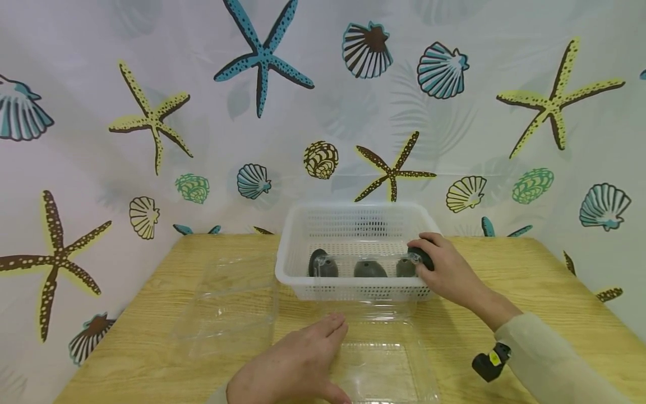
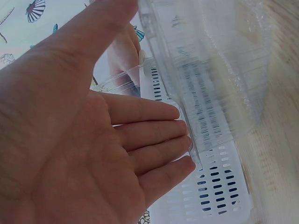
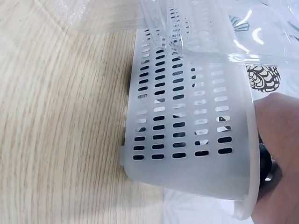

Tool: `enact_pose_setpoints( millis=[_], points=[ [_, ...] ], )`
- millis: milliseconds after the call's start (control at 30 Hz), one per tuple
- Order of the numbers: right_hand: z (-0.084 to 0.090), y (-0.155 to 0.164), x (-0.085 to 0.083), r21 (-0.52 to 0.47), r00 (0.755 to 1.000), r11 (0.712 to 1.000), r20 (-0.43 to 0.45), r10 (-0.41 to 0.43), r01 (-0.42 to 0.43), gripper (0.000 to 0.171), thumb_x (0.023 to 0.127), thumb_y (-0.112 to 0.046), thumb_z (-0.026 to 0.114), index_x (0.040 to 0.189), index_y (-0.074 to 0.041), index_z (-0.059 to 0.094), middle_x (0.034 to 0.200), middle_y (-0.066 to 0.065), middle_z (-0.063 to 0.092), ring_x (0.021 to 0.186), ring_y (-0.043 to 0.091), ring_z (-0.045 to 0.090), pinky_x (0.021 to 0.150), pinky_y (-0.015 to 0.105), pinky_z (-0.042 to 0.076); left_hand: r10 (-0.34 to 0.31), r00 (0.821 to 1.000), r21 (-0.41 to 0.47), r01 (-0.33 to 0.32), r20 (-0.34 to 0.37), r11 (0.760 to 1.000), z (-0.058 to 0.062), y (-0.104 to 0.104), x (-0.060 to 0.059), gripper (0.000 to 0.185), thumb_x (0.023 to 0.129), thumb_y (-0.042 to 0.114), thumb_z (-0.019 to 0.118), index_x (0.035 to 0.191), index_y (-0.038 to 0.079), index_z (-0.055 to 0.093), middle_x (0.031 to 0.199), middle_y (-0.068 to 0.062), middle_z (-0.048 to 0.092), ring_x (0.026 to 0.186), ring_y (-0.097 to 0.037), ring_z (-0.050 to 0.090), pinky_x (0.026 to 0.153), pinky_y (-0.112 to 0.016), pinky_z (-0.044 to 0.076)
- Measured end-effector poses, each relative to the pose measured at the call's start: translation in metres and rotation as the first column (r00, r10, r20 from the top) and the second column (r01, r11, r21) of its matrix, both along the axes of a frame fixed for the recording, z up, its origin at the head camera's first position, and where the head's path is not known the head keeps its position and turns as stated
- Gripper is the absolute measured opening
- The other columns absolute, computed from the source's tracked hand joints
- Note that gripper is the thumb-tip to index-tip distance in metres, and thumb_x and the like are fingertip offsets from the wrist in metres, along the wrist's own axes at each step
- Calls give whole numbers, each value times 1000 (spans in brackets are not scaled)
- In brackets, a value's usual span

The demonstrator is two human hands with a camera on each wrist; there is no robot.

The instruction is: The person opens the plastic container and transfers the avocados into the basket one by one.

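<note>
At the right end of a white slotted basket (image 1: pixel 353 290), my right hand (image 1: pixel 449 272) grips a dark avocado (image 1: pixel 425 256) just over the rim. Several more avocados (image 1: pixel 370 269) lie on the basket floor, seen partly through clear plastic. My left hand (image 1: pixel 298 359) is beside an open clear plastic clamshell box (image 1: pixel 381 370) in front of the basket. In the left wrist view, its straight fingers (image 2: pixel 149 140) touch the box's edge. The right wrist view catches only part of the right hand (image 3: pixel 280 140) and a dark bit of avocado (image 3: pixel 265 163).
Another clear plastic container (image 1: pixel 232 314) lies on the wooden table (image 1: pixel 146 320) at the left. The clamshell's raised lid (image 1: pixel 365 308) leans up before the basket's front wall. Behind the table hangs a curtain (image 1: pixel 323 112) printed with shells and starfish.
</note>
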State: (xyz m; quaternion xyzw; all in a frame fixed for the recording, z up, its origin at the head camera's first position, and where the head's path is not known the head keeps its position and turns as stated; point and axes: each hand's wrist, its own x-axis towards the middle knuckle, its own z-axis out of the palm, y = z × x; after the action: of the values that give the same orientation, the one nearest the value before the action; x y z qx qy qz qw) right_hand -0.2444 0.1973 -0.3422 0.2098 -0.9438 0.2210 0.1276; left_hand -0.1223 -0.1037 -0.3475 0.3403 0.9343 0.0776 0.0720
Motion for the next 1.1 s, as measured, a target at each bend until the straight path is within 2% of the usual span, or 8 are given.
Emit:
enact_pose_setpoints(
  millis=[167,300,400,500,633,767,933,1100],
  points=[
    [1,1,-1,24,1000,1000,24,-19,19,42,93,-12,60,134,-5,58,143,24,46,127,46,49,102,63,44,5,1000,-3,-5,19,1000,0,0,0,109,73,67,74,152,3,35,159,-11,35,145,-19,38,115,-33,41],
    [4,0,-1,52,997,999,81,-20,16,49,98,-23,58,144,-8,48,142,24,49,124,45,54,98,62,48,5,1000,-7,-5,9,1000,0,0,0,110,73,67,75,152,2,35,159,-11,36,145,-20,39,115,-33,41],
    [5,-2,0,72,990,997,143,-19,9,58,100,-31,56,150,-9,38,146,26,45,125,47,53,97,62,48,9,1000,-10,-8,10,1000,0,0,0,110,73,66,75,152,2,35,159,-11,36,145,-20,39,115,-33,41],
    [5,-3,1,78,987,997,163,-19,6,61,100,-29,56,151,-5,32,153,29,33,133,51,44,102,65,44,11,1000,-7,-11,26,1000,1,0,0,109,73,67,74,152,3,34,160,-11,34,146,-21,38,115,-34,40],
    [3,-3,2,73,993,997,121,-4,-5,54,99,-22,55,147,-1,39,155,29,29,137,53,37,105,67,39,1,1000,-1,-1,26,1000,1,-1,0,109,74,67,73,152,3,34,159,-12,34,146,-21,37,115,-34,40],
    [3,-3,3,71,996,997,84,14,-20,44,99,-19,55,138,0,49,146,25,42,132,48,45,103,64,43,-5,1000,1,5,17,1000,1,-1,0,108,74,66,73,152,2,35,159,-12,35,146,-21,38,116,-34,40],
    [-1,-1,3,38,999,999,46,20,-22,36,98,-16,54,131,-1,55,140,20,48,129,42,50,102,60,45,0,1000,2,0,9,1000,0,-1,-1,109,74,67,74,152,2,35,158,-12,36,145,-21,39,116,-34,40],
    [-7,3,6,-30,996,998,-70,51,-53,28,96,-8,56,123,-1,59,133,18,52,125,38,52,101,58,48,-2,1000,2,2,5,1000,0,-1,0,109,73,68,73,152,2,35,158,-12,36,145,-21,39,116,-33,39]
  ],
)
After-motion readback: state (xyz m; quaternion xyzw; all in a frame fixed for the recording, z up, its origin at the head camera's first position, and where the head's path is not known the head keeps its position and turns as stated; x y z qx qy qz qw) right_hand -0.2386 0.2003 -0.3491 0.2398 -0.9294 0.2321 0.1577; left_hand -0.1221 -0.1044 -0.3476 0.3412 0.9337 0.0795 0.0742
